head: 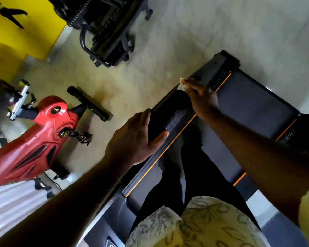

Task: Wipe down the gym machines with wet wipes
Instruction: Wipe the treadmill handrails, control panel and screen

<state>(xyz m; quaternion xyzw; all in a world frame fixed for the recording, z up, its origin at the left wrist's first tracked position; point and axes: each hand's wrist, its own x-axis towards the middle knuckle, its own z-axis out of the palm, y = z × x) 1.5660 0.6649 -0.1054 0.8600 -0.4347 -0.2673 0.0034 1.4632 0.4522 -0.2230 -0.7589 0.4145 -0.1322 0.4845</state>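
1. You stand on the treadmill (253, 104), looking down along its deck. Your dark trouser legs and patterned shirt fill the lower middle of the view.
2. Your left hand (137, 138) is clamped on the handrail (169, 111), a dark bar close to the camera. The fingers wrap over its far edge and the thumb lies along the near side.
3. Your right hand (200, 98) reaches further ahead along the same handrail, well apart from the left. Its fingers curl down onto the wet wipe (183, 82).
4. The wet wipe shows only as a small white patch at your right fingertips. It is pressed against the upper end of the handrail, and most of it is hidden under the hand.
5. A ribbed side rail (150, 166) with an orange stripe runs along the deck below your left hand.
6. Off to your left, a red exercise bike (43, 138) stands on the pale tiled floor (177, 32), with its black foot bar beside it.
7. A black machine (105, 27) on a dark frame sits further off, near a yellow wall (25, 41).
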